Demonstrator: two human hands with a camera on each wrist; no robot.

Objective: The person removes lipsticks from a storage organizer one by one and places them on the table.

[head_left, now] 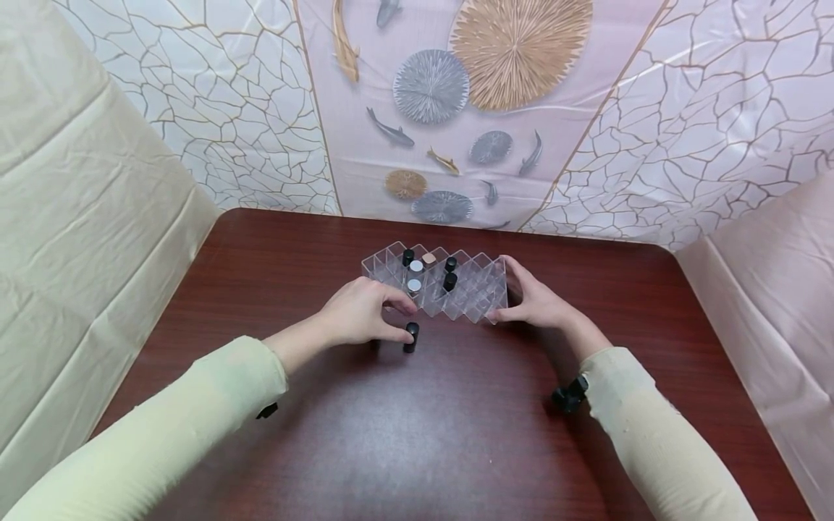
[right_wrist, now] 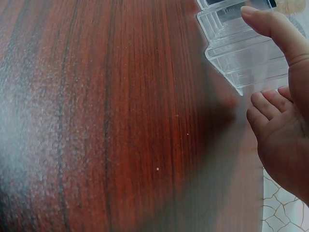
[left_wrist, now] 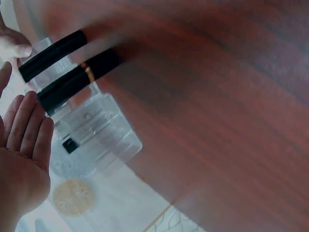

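A clear diamond-grid organizer (head_left: pixel 478 278) sits toward the back of the table, several capped tubes standing in its slots. My right hand (head_left: pixel 531 300) grips its right end, thumb at the front corner and fingers round the back. Just in front of the organizer, my left hand (head_left: pixel 358 311) is at two upright black cosmetic tubes. Its thumb overlaps one black tube (head_left: pixel 411 339) in the head view, and the other is mostly hidden below the palm. The left wrist view shows a plain tube (left_wrist: pixel 53 55) and a gold-banded one (left_wrist: pixel 101 63), with nearly straight fingertips (left_wrist: pixel 30 99) beside the latter.
Among the tubes in the organizer are black caps (head_left: pixel 450 281), white-topped ones (head_left: pixel 414 286) and a beige cap (head_left: pixel 428 258). The dark red-brown table (head_left: pixel 417 434) ends at a patterned backdrop (head_left: pixel 260 108), with pale cloth on both sides.
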